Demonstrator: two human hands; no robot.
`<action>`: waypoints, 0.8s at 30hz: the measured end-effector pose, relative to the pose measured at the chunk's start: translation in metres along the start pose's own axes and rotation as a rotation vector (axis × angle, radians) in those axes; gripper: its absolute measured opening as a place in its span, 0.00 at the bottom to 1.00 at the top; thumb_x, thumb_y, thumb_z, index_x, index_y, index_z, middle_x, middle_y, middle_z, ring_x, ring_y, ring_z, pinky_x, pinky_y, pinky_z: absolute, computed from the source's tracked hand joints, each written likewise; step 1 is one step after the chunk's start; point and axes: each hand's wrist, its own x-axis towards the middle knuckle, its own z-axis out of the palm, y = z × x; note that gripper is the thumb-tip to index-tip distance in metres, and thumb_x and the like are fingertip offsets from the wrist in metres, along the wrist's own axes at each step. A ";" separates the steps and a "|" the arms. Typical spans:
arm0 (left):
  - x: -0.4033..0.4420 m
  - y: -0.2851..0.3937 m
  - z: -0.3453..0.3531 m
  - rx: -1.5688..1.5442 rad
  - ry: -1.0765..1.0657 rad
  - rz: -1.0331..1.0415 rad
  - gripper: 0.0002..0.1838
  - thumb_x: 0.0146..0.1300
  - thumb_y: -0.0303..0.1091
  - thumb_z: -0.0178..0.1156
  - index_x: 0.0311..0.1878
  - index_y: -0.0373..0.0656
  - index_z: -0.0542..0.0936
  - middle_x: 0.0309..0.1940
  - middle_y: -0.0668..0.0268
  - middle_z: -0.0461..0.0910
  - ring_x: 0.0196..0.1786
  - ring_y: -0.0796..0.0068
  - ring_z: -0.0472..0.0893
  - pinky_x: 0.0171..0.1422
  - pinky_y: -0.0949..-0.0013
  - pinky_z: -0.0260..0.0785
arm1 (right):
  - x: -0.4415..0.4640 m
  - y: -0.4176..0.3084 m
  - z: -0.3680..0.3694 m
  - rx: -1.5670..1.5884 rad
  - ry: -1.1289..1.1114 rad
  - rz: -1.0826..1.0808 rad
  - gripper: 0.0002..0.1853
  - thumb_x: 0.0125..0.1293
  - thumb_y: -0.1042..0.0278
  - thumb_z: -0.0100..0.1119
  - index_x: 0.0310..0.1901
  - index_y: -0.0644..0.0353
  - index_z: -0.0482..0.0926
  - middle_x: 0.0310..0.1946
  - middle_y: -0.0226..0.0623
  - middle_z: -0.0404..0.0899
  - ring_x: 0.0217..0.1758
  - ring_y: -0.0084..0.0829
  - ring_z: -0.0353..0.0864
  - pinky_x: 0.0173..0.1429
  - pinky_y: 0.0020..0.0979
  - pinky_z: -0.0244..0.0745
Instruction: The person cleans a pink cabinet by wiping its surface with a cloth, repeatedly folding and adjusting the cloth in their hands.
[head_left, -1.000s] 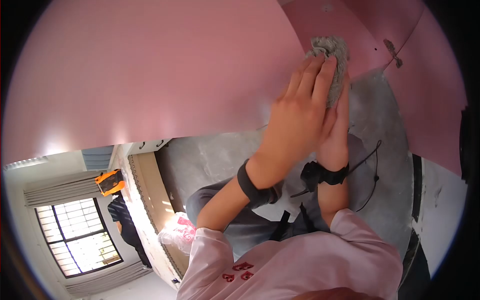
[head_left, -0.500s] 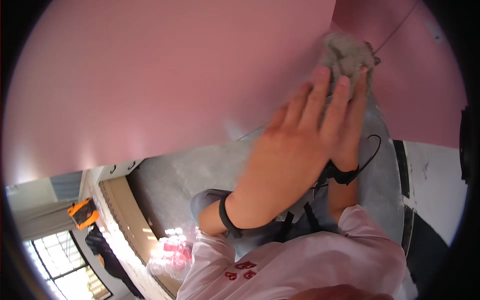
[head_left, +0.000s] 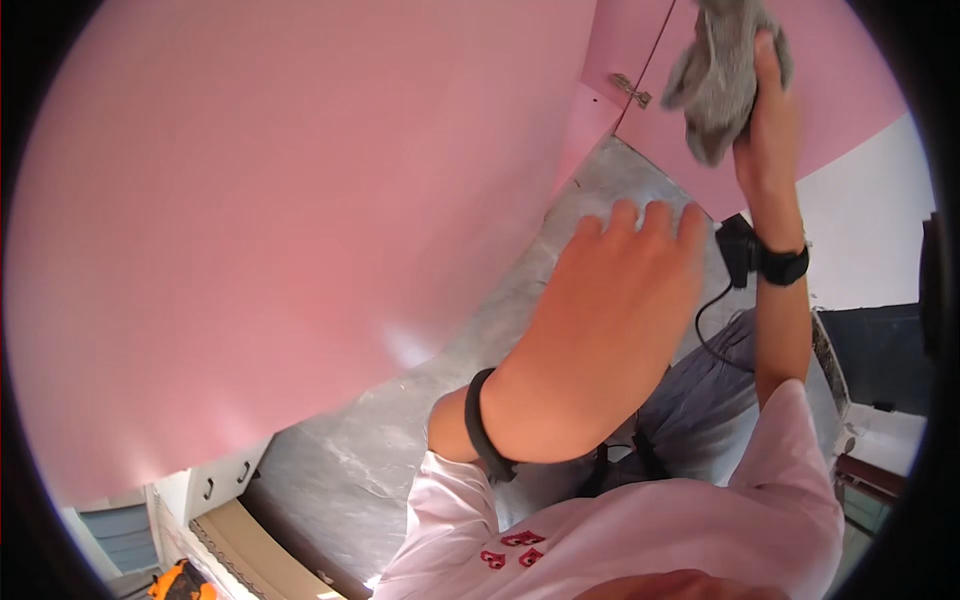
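High at the right, a crumpled grey cloth (head_left: 722,85) is gripped in my right hand (head_left: 772,135), with the thumb lying over it. The cloth hangs in front of a pink cabinet panel (head_left: 840,95) near a metal hinge (head_left: 632,92); whether it touches the panel I cannot tell. My left hand (head_left: 615,320) is in the middle of the view, back toward me, with no object visible in it. Its fingers are bent away from me and slightly apart, their tips partly hidden. A large pink door (head_left: 300,200) is to the left of that hand.
Grey floor (head_left: 340,480) shows below the door. At the lower left are a white drawer unit (head_left: 220,485), a cardboard piece (head_left: 245,545) and an orange-and-black object (head_left: 180,582). A black device with a cable (head_left: 737,250) is at my right wrist.
My right hand and the cloth have moved up and right, off the corner by the hinge. The left hand's fingers went from stretched to bent, apart from the cloth. The view has shifted.
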 end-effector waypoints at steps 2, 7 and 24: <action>0.005 -0.001 0.004 -0.002 0.032 0.004 0.19 0.55 0.22 0.65 0.52 0.32 0.77 0.41 0.57 0.80 0.50 0.58 0.81 0.49 0.60 0.72 | -0.015 0.021 -0.004 -0.046 0.106 0.085 0.27 0.80 0.47 0.58 0.65 0.65 0.77 0.54 0.37 0.84 0.54 0.30 0.84 0.60 0.34 0.79; -0.001 -0.001 0.014 0.082 -0.045 -0.120 0.21 0.68 0.34 0.66 0.60 0.35 0.74 0.50 0.55 0.80 0.58 0.53 0.79 0.58 0.55 0.74 | -0.052 0.062 -0.016 -0.089 -0.105 0.386 0.28 0.77 0.49 0.63 0.65 0.65 0.78 0.54 0.37 0.85 0.55 0.29 0.83 0.62 0.33 0.78; -0.035 0.026 -0.005 0.176 0.116 -0.610 0.21 0.67 0.35 0.68 0.59 0.41 0.74 0.52 0.57 0.81 0.50 0.50 0.84 0.52 0.52 0.77 | -0.105 0.061 0.068 0.372 -0.372 0.661 0.28 0.78 0.41 0.60 0.63 0.60 0.80 0.53 0.33 0.85 0.55 0.28 0.84 0.60 0.31 0.79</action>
